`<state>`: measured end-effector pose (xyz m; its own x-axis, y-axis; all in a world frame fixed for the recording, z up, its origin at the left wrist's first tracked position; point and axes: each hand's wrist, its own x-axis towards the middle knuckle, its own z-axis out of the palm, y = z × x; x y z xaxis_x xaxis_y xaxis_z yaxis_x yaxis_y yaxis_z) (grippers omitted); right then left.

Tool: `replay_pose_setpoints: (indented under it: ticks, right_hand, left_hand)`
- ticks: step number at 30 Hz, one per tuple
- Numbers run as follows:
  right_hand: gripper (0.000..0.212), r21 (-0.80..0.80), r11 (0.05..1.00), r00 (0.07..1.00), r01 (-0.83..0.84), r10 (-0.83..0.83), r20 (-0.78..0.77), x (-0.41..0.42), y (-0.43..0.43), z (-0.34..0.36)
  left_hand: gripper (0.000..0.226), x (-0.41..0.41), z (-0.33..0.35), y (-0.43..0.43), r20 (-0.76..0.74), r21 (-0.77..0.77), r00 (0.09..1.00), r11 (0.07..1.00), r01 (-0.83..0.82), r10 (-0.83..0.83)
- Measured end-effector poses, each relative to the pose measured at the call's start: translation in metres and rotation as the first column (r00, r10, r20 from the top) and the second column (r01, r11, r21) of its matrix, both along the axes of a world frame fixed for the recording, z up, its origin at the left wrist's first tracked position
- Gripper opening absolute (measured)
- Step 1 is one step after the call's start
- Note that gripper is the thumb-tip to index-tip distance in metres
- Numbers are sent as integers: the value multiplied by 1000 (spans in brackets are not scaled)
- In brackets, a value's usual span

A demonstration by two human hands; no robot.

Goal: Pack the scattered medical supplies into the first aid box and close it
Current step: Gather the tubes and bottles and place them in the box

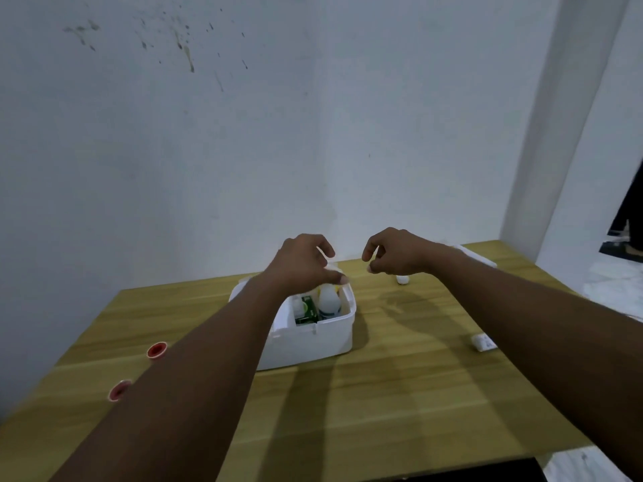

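Note:
The white first aid box point(313, 342) stands open in the middle of the wooden table point(400, 394). Inside it I see a green carton point(308, 309) and a white bottle point(328, 302) standing upright. My left hand point(301, 262) hovers over the back of the box, index finger and thumb curled around a pale white item point(333, 267) that is mostly hidden. My right hand point(396, 253) hangs in the air to the right of the box, fingers loosely curled, holding nothing I can see.
Two red-and-white tape rolls point(157, 350) point(120, 390) lie at the left of the table. A small white packet point(483, 341) lies at the right, a small white item point(403, 280) beyond my right hand, and a flat white piece point(478, 257) at the back right. A wall stands close behind.

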<state>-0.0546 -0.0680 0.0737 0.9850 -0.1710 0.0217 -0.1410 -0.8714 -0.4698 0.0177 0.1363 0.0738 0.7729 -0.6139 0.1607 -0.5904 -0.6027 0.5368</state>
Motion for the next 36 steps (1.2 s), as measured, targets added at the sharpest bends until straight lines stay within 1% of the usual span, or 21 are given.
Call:
replay_pose_setpoints:
  ticks: [2,4,6,9,11,14,16,18,20,21,23,25,26,28,30,32,33,36]
  right_hand:
    - [23,-7,999,999,34,-34,-16,-13,-13,7]
    - [23,29,996,995,84,-82,-55,-28,-31,11]
    - [27,43,990,985,132,-127,-115,-47,-50,10]
    - [34,17,984,964,179,-171,-204,-79,-75,-2]
    - [37,-28,982,945,186,-187,-269,-101,-86,-14]
    - [44,-76,983,897,170,-186,-402,-127,-93,-35]
    - [44,-128,978,879,162,-202,-432,-135,-96,-51]
    - [33,-188,967,879,174,-238,-412,-137,-100,-66]
    - [25,-208,959,885,194,-263,-384,-134,-103,-74]
    - [23,-214,957,890,197,-266,-370,-130,-102,-76]
    - [25,-206,962,916,182,-242,-319,-119,-97,-71]
    - [31,-165,970,945,177,-214,-248,-102,-87,-62]
    - [32,-135,974,956,181,-207,-210,-92,-81,-57]
    - [34,-43,980,967,193,-198,-160,-72,-71,-49]
    - [39,47,978,970,202,-193,-144,-52,-61,-44]
    - [42,41,975,970,218,-211,-123,-35,-53,-42]
    - [41,30,974,970,226,-222,-100,-27,-50,-42]
    - [25,5,973,972,233,-232,-40,-2,-50,-47]
  left_hand:
    - [61,-7,10,-14,3,-3,999,999,42,-42]
    - [57,-16,16,-34,22,-7,996,997,83,-83]
    - [48,-28,14,-56,31,-22,992,992,124,-124]
    - [36,-48,-3,-89,32,-20,982,982,188,-187]
    - [34,-57,-19,-107,9,20,977,977,211,-212]
    - [29,-66,-42,-125,-19,119,976,969,219,-218]
    - [29,-69,-54,-131,-35,184,978,960,209,-206]
    - [30,-70,-62,-132,-43,241,980,950,199,-194]
    - [30,-67,-62,-129,-11,267,983,947,179,-183]
    - [30,-65,-60,-125,34,273,984,949,160,-176]
    - [31,-58,-50,-115,181,277,971,956,102,-156]
    - [39,-48,-39,-101,315,296,942,955,19,-116]
    - [45,-42,-36,-92,341,329,935,944,-23,-97]
    - [55,-29,-34,-75,321,405,945,911,-80,-60]
    - [58,-18,-37,-62,279,429,960,898,-96,-31]
    - [59,-11,-38,-57,289,424,957,900,-103,-27]
    - [60,-9,-37,-58,296,424,955,900,-103,-30]
    - [60,0,-32,-71,232,417,972,906,-70,-32]
